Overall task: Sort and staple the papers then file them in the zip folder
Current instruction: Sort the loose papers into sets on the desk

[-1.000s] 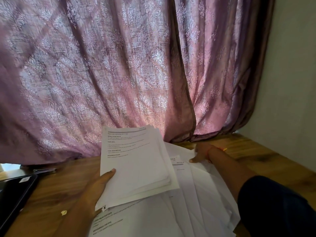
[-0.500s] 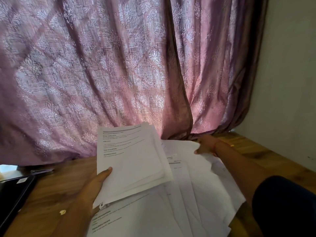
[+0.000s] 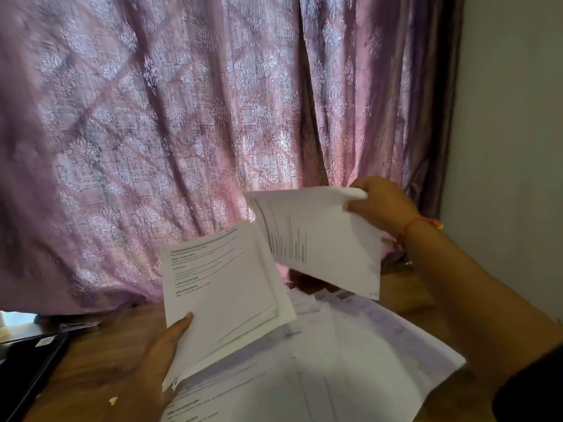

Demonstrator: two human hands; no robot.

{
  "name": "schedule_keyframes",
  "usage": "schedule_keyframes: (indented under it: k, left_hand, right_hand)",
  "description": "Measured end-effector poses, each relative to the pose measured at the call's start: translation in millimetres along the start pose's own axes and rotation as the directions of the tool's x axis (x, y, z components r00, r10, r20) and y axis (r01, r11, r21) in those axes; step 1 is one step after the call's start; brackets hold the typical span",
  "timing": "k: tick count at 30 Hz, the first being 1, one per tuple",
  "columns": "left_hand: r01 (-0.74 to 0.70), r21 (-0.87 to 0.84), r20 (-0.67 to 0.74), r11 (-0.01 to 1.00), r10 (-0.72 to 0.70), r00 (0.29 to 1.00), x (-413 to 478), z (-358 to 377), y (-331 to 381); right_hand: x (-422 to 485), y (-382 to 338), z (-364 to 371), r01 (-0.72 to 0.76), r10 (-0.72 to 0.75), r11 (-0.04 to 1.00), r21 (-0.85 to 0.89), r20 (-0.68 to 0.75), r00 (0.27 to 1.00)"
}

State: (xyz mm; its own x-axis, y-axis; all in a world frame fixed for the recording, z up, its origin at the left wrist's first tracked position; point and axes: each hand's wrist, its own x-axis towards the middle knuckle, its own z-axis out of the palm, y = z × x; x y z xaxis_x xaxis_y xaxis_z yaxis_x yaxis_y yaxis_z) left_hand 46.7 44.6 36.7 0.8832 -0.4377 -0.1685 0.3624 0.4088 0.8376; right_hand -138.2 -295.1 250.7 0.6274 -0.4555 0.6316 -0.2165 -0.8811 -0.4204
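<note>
My left hand (image 3: 158, 357) grips a stack of printed white sheets (image 3: 225, 296) by its lower left edge, thumb on top, raised above the table. My right hand (image 3: 382, 205) pinches the top corner of a single printed sheet (image 3: 320, 239) and holds it up in the air, to the right of and slightly behind the stack. Several loose white papers (image 3: 350, 360) lie spread over the wooden table (image 3: 91, 360) beneath both hands. The stapler cannot be made out.
A dark flat case or folder (image 3: 24, 370) lies at the table's left edge, with a dark metal clip-like object (image 3: 79, 325) just behind it. A purple patterned curtain (image 3: 182, 132) hangs close behind the table. A grey wall (image 3: 511, 117) stands at the right.
My right hand, which was resting on the far papers on the table, has lifted one sheet up into the air. The left hand's stack has stayed raised.
</note>
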Motion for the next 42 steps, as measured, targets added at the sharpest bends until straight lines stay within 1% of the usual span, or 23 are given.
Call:
schedule_keyframes:
  k: [3,5,6,8,9,11,12,15,17,18,20,24,26,27,28,29,31,32,33,35,37,38,42]
  left_hand:
    - [-0.053,-0.080,-0.025,0.995,0.051,0.998,-2,-3,4]
    - [-0.055,-0.143,-0.011,0.988,0.054,0.998,1,-7,8]
    - [-0.056,-0.163,-0.015,0.985,0.054,0.998,1,-8,10]
    - [-0.080,-0.171,-0.025,0.982,0.077,0.997,-7,-2,15]
    - [-0.092,-0.168,-0.012,0.982,0.091,0.996,-9,0,15]
    - [-0.055,-0.162,0.056,0.985,0.065,0.996,-11,5,15]
    - [-0.033,-0.178,0.074,0.984,0.047,0.996,-9,6,14]
    - [0.048,-0.250,0.127,0.967,-0.017,0.992,-10,8,17]
    - [0.083,-0.257,0.150,0.963,-0.045,0.988,-7,8,15]
    - [0.075,-0.239,0.155,0.968,-0.039,0.987,-7,9,15]
    - [0.060,-0.244,0.163,0.968,-0.020,0.986,-8,12,16]
    - [-0.003,-0.273,0.202,0.962,0.061,0.977,-6,10,19]
    - [0.009,-0.303,0.213,0.953,0.058,0.975,0,3,18]
    - [-0.008,-0.271,0.177,0.963,0.058,0.983,1,1,18]
    - [-0.054,-0.235,0.138,0.970,0.088,0.987,5,-4,19]
    - [-0.055,-0.230,0.120,0.972,0.085,0.989,8,-6,21]
    - [-0.082,-0.207,0.069,0.975,0.099,0.993,7,-1,18]
    - [-0.106,-0.146,0.047,0.984,0.113,0.992,4,2,14]
    - [-0.087,-0.143,0.046,0.986,0.094,0.994,-1,9,11]
    - [-0.032,-0.148,0.087,0.988,0.045,0.995,-7,18,8]
    - [-0.010,-0.101,0.060,0.995,0.016,0.998,-8,20,5]
    - [-0.014,-0.109,0.054,0.994,0.020,0.998,-7,18,4]
    - [-0.072,-0.034,0.040,0.997,0.073,0.997,-3,19,-3]
  right_hand:
    - [-4,-2,-8,-0.028,0.062,0.982,0.189,-0.175,0.983]
    - [-12,3,5,-0.064,0.154,0.935,0.349,-0.237,0.959]
    - [-19,6,17,-0.080,0.195,0.904,0.421,-0.239,0.951]
    - [-39,11,48,-0.122,0.276,0.800,0.588,-0.181,0.944]
    - [-51,12,66,-0.160,0.321,0.724,0.671,-0.123,0.939]
    - [-74,17,102,-0.236,0.401,0.526,0.817,0.006,0.916]
    - [-83,20,119,-0.274,0.429,0.440,0.855,0.068,0.901]
    - [-102,23,153,-0.356,0.443,0.257,0.899,0.218,0.870]
    - [-108,22,160,-0.386,0.428,0.155,0.909,0.291,0.856]
    - [-111,20,161,-0.404,0.424,0.124,0.907,0.320,0.847]
    - [-115,19,161,-0.427,0.423,0.112,0.897,0.345,0.838]
    - [-118,20,159,-0.429,0.437,0.165,0.888,0.324,0.839]
    - [-120,22,160,-0.424,0.450,0.175,0.888,0.311,0.837]
    - [-120,22,161,-0.425,0.454,0.186,0.886,0.306,0.837]
    - [-120,22,162,-0.427,0.452,0.197,0.882,0.305,0.838]
    - [-121,23,164,-0.430,0.447,0.202,0.880,0.308,0.840]
    - [-122,22,168,-0.435,0.441,0.192,0.880,0.318,0.839]
    - [-123,21,170,-0.436,0.438,0.179,0.882,0.325,0.838]
    - [-124,19,172,-0.436,0.430,0.162,0.885,0.335,0.838]
    - [-128,15,172,-0.434,0.400,0.134,0.891,0.353,0.846]
    - [-131,10,171,-0.425,0.359,0.093,0.900,0.368,0.858]
    - [-133,7,170,-0.426,0.344,0.087,0.901,0.374,0.861]
    - [-140,-3,165,-0.437,0.249,0.101,0.894,0.403,0.881]
